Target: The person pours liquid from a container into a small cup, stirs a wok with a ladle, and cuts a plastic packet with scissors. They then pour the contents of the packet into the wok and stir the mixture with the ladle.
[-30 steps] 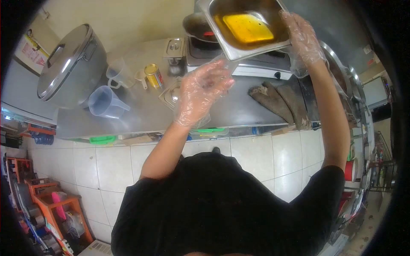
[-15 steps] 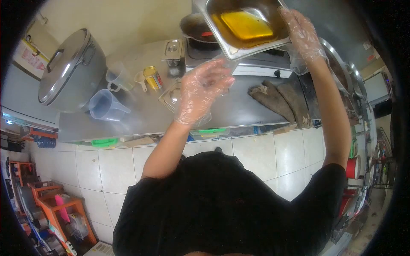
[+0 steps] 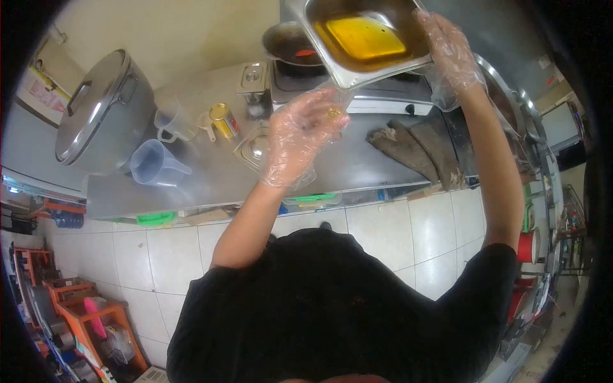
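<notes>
My right hand (image 3: 452, 54), in a clear plastic glove, grips the right rim of a steel food pan (image 3: 348, 78). The pan is tilted, with clear golden oil (image 3: 364, 38) lying in it. Just under the pan's near left corner is my left hand (image 3: 300, 131), also gloved, palm up with its fingers loosely cupped. A small shiny amber patch (image 3: 334, 113) shows at its fingers. Behind the pan, a gas stove (image 3: 383, 106) carries a dark wok (image 3: 281, 41) with a red utensil (image 3: 304, 53) in it.
Left on the steel counter (image 3: 220, 172) stand a large lidded pot (image 3: 105, 115), plastic jugs (image 3: 156, 165), a yellow can (image 3: 223, 120) and lidded steel containers (image 3: 253, 80). Dark cloth mitts (image 3: 412, 150) lie before the stove. Orange shelving (image 3: 96, 309) stands at lower left.
An amber patch has appeared at my left fingers under the pan's corner. The view has shifted slightly; both hands and the pan hold nearly the same places.
</notes>
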{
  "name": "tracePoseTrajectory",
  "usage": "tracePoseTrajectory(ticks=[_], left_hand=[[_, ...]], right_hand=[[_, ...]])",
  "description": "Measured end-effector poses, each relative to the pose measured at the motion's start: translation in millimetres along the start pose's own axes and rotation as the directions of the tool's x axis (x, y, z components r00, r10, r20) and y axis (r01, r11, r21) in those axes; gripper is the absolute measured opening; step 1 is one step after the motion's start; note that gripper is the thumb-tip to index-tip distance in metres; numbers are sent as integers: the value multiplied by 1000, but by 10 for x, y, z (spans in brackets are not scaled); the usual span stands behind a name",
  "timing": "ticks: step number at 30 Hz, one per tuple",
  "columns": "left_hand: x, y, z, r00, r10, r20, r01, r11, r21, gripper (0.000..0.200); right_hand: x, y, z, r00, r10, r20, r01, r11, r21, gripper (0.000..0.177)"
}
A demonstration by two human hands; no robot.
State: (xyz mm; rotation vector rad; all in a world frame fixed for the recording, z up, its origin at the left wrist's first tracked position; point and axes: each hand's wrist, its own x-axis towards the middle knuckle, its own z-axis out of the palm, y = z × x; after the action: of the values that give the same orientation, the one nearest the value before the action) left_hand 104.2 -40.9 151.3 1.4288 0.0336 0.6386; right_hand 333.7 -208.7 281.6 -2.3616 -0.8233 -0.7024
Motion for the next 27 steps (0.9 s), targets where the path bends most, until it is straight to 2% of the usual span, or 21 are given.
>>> tracePoseTrajectory(ticks=[3, 5, 11, 14, 17, 20, 27], left_hand=[[2, -8, 21, 1000, -7, -10, 7, 999, -35, 47], [-2, -2, 30, 1000, -11, -13, 10, 998, -60, 47], [-16, 13, 31, 999, -32, -5, 32, 998, -62, 46], [-24, 4, 30, 1000, -29, -10, 29, 999, -33, 46], [-22, 7, 33, 1000, -21, -15, 20, 998, -51, 46], [-22, -14, 33, 1000, -13, -27, 13, 1000, -21, 46], [-34, -29, 19, 999, -19, -32, 17, 999, -48, 46]], right_hand=[[-37, -78, -53, 997, 81, 5, -81, 995, 52, 70], [-25, -105, -100, 993, 68, 100, -75, 995, 62, 70], [-11, 85, 10, 1000, 7, -10, -6, 1000, 17, 69], [-64, -85, -93, 996, 64, 61, -66, 997, 40, 70], [-34, 7, -31, 999, 36, 15, -36, 999, 21, 71], [-87, -157, -130, 996, 56, 76, -57, 998, 13, 72], [-66, -81, -62, 994, 98, 41, -98, 995, 8, 75]])
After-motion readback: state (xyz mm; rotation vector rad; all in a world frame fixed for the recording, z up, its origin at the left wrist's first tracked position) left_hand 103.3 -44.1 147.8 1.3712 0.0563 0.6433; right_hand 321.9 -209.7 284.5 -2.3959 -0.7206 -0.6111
